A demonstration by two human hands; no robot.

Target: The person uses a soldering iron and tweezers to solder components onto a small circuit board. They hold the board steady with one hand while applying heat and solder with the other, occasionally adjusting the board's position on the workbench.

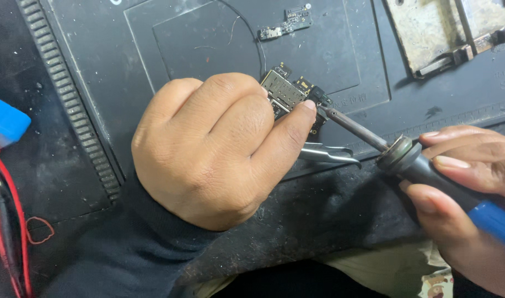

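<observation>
Taking the small circuit board [290, 95] near the middle of the dark work mat [208, 44] as the landmark, the nearest things lie below it. Closest to the wearer, a dark sleeve [125, 248] runs up from the bottom edge to the left hand [214, 149], which sits just below and left of the board. Its fingers are curled into a loose fist and pressed onto the board's lower left part, the forefinger tip lying along the board's edge; whether the thumb pinches from beneath is hidden.

Below and right of the board, the right hand [467, 187] closes around the handle of a soldering iron [412, 160], fingers wrapped over the black collar and the blue grip. The iron's metal shaft slants up and left, and its tip touches the board's right edge, right beside the left forefinger. Just under the shaft, below the board, lies a pair of metal tweezers [327, 153], partly hidden by the left hand.

Far left of the board, at the frame's edge, sit a blue object [4, 121] and red wires [12, 221]. Beyond the board, higher on the mat, lies a smaller narrow circuit strip [285, 23], well apart from it. Up and right of the board, two worn, pale metal-framed plates [429, 30] rest at the mat's far corner.
</observation>
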